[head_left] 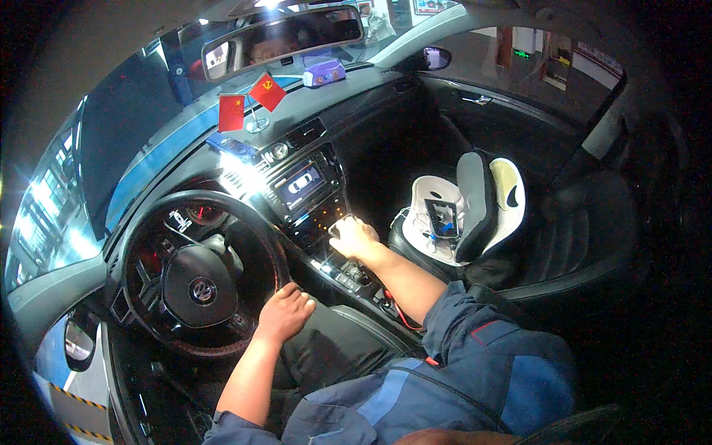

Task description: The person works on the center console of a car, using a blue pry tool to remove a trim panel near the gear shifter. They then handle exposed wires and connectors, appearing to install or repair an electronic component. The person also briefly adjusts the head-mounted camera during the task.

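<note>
My left hand (285,311) is closed round the lower right rim of the black steering wheel (127,271). My right hand (354,237) reaches forward over the centre console (343,280) and is wrapped round the gear lever, whose knob is mostly hidden under the fingers. Just ahead of that hand, the dashboard holds a lit screen (300,184) with a picture of a car on it. Small orange lights glow on the buttons below the screen. Behind the wheel, the instrument cluster (200,213) is lit.
White child-seat-like shells with a dark pad (476,208) rest on the passenger seat, beside a black-framed device (443,219). Two small red flags (231,113) and a purple box (324,73) stand on the dashboard. A red cable (404,317) runs along the console.
</note>
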A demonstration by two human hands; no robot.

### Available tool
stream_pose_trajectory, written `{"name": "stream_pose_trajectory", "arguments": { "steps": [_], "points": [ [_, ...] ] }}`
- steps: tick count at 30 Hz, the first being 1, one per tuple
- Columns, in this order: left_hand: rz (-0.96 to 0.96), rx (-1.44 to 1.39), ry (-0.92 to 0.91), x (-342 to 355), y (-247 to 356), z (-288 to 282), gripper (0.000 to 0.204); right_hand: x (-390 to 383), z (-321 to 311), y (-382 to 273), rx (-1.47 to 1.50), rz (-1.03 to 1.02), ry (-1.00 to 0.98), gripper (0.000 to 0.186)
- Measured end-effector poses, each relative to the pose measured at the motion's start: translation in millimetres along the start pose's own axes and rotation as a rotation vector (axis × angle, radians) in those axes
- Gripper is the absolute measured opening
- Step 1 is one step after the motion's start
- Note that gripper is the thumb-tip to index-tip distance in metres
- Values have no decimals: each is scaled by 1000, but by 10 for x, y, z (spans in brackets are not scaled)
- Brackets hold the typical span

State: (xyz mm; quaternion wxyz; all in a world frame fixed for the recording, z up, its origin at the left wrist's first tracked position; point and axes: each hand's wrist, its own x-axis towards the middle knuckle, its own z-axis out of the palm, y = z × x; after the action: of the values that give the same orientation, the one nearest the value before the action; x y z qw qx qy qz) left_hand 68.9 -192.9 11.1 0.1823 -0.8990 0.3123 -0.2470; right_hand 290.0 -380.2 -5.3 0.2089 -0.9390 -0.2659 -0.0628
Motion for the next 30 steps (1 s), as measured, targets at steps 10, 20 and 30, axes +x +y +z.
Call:
{"name": "stream_pose_trajectory", "arguments": {
  "steps": [10, 20, 30],
  "points": [
    [-151, 187, -112, 445, -206, 72, 30, 108, 241, 106, -153, 44, -182, 49],
    [-849, 400, -183, 760, -1975, -1243, 92, 74, 162, 159, -250, -80, -255, 77],
    [-580, 495, 293, -1733, -1272, -1424, 68, 182, 583, 300, -320, -124, -77, 48]
  ]
}}
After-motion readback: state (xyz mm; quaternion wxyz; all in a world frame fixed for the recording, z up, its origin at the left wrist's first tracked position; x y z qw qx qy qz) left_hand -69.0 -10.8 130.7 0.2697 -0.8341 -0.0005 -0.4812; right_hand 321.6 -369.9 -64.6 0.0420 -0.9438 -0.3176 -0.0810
